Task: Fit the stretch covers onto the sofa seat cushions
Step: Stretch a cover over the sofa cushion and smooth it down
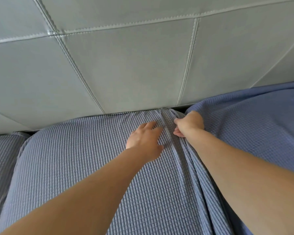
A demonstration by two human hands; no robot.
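Stretching over the middle seat cushion, a blue waffle-knit cover (92,167) lies mostly smooth, w/ a ridge of slack near its right edge. Left hand (145,141) presses flat beside it, fingers straight, slightly apart. Right hand (189,123) pinches the bunched fold. Best to pull slack down into the gap by the grey leather backrest (126,65), evenly.

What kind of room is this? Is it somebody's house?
Probably a living room at home, though only a sofa shows: a grey stitched leather backrest and seat cushions in blue waffle-knit stretch covers, which two bare hands are fitting.
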